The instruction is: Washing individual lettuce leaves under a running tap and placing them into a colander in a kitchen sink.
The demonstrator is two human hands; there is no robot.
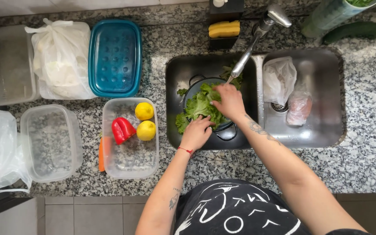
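Both hands, left (196, 132) and right (229, 102), press fingers-down on lettuce (201, 106) in the dark colander (227, 130); leaves overhanging at 8 o'clock could slip into the sink (177, 74).

Green leafy lettuce (200, 106), wet, piled in dark colander (227, 130) inside left sink basin (177, 69).

On the speckled tabletop (370, 143) sit a clear tub (130, 163) holding two lemons (145, 120) and a red pepper (122, 129), a blue lid (115, 58) and an empty container (51, 142) (a carrot (104, 152) lies between the tubs). A cucumber (355, 30) lies top right.
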